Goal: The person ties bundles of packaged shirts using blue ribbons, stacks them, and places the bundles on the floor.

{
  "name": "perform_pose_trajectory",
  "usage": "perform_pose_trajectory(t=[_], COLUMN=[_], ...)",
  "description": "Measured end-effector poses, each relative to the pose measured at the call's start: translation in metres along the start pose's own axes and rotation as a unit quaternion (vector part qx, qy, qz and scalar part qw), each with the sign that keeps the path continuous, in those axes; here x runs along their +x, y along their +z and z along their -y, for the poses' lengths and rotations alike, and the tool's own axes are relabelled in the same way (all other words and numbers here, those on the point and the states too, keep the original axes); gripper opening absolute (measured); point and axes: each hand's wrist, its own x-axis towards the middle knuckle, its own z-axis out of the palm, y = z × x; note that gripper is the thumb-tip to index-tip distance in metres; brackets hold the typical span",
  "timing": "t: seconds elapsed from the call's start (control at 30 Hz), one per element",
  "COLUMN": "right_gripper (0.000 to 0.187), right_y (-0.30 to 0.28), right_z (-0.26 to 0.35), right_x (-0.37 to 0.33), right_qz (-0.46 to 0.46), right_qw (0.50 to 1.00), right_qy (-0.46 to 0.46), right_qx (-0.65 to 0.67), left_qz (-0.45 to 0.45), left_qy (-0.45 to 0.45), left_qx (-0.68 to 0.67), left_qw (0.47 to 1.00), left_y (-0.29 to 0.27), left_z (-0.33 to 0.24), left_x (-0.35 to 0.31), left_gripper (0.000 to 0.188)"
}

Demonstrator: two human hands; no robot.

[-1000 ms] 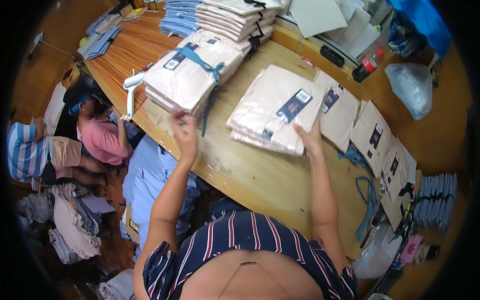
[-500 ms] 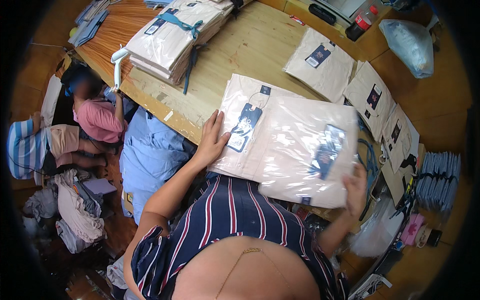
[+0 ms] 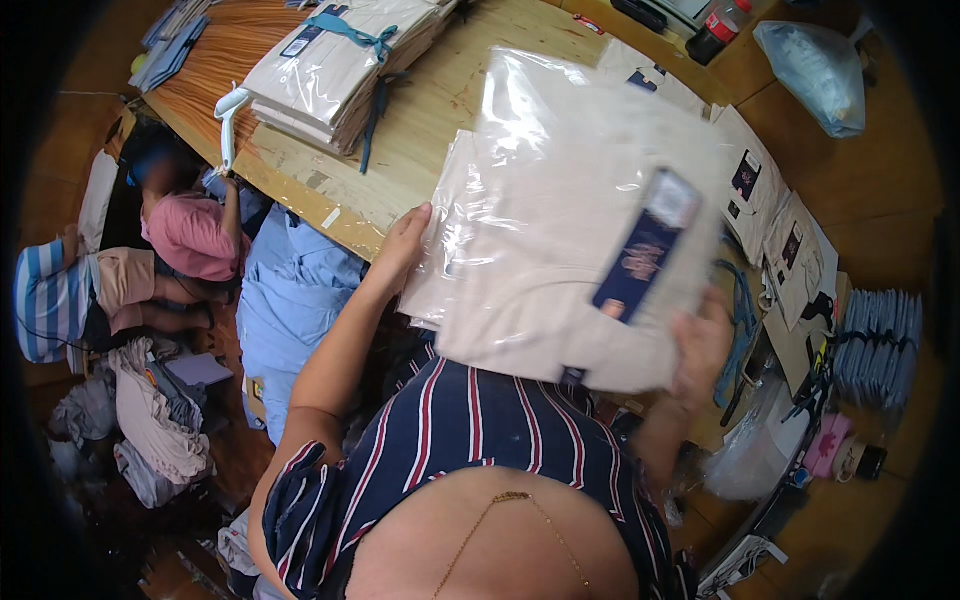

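Observation:
A folded cream shirt (image 3: pixel 560 250) in a clear bag, with a dark blue hang tag (image 3: pixel 645 245), is tilted over the table's near edge in front of me. My right hand (image 3: pixel 705 340), a little blurred, grips its right edge. Beneath it, more bagged cream shirts (image 3: pixel 440 230) stick out on the left. My left hand (image 3: pixel 403 245) holds the left edge of these lower shirts, its fingertips partly hidden.
A stack of bagged shirts (image 3: pixel 330 75) tied with a blue strip stands at the far left, near a white handheld tool (image 3: pixel 228 125). More bagged shirts (image 3: pixel 745 180) lie along the right. A cola bottle (image 3: pixel 718 30) stands at the back. A person in pink (image 3: pixel 198 235) sits at the left.
The upper bagged shirt has swung left and up, now covering most of the lower ones and their tag. My left hand has shifted from their top to their left edge.

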Motion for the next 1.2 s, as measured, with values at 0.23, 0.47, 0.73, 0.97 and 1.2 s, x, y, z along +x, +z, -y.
perform_pose_trajectory(t=[0.23, 0.47, 0.73, 0.97, 1.2], right_gripper=[0.043, 0.079, 0.062, 0.05, 0.024], right_y=[-0.016, -0.064, -0.016, 0.012, -0.1], right_z=[-0.139, -0.145, -0.081, -0.152, -0.106], right_x=[0.011, -0.01, 0.001, 0.041, 0.1], right_qz=[0.034, 0.033, 0.052, 0.005, -0.245], right_qw=[0.956, 0.948, 0.989, 0.955, 0.879], right_qy=[0.039, 0.082, 0.05, 0.017, -0.094], right_qx=[-0.289, 0.307, 0.128, -0.298, -0.398], left_qz=[0.066, 0.316, 0.214, 0.052, 0.09], left_qy=[0.177, 0.446, 0.313, 0.147, 0.131], left_qx=[0.15, 0.211, 0.258, 0.201, 0.132], left_qw=[0.971, 0.811, 0.889, 0.967, 0.978], left_y=[0.033, 0.101, 0.067, 0.016, 0.044], left_z=[-0.015, -0.055, -0.066, 0.005, 0.017], left_x=[-0.026, -0.106, -0.112, -0.024, -0.009], left_gripper=[0.052, 0.065, 0.059, 0.052, 0.057])
